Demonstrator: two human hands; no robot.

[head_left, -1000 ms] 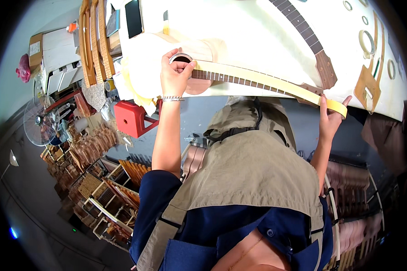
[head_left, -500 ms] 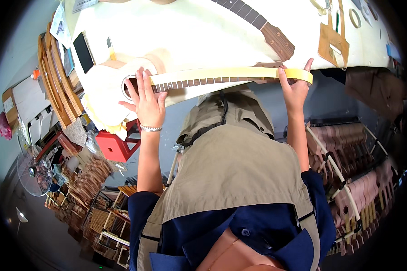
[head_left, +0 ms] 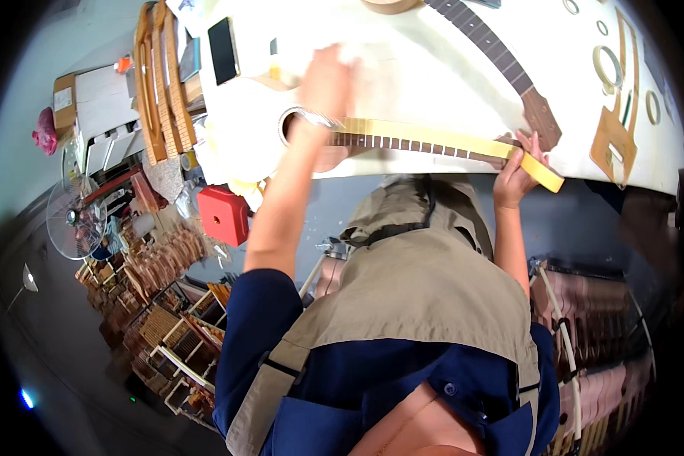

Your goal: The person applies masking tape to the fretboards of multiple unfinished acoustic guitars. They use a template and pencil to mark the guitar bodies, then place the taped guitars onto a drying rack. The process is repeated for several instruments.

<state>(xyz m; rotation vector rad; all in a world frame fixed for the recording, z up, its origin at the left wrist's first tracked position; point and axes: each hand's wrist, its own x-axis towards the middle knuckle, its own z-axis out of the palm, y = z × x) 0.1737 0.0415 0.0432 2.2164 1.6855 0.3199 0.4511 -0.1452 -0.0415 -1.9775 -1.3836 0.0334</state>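
Observation:
A pale-bodied guitar point(head_left: 239, 125) lies on the white workbench point(head_left: 410, 68), its dark fretboard point(head_left: 403, 142) running to the right. A yellow tape strip point(head_left: 441, 134) lies along the fretboard and sticks out past its end. My left hand point(head_left: 325, 80) is blurred over the body, just above the sound hole point(head_left: 287, 125); its fingers cannot be made out. My right hand point(head_left: 515, 169) pinches the tape strip at the far end of the neck. A second dark guitar neck point(head_left: 490, 47) with a brown headstock point(head_left: 543, 121) lies diagonally behind.
A black phone point(head_left: 223, 49) and curved wooden side pieces point(head_left: 159, 83) sit at the bench's left. Wooden rings point(head_left: 606, 64) and a flat wooden template point(head_left: 614, 144) lie at the right. Below the bench are a red box point(head_left: 222, 214), a fan point(head_left: 72, 216) and racks of wooden parts point(head_left: 159, 266).
My left hand has left the sound hole and moved up across the body. The right hand still holds the tape end, which now slopes down to the right. The view has shifted.

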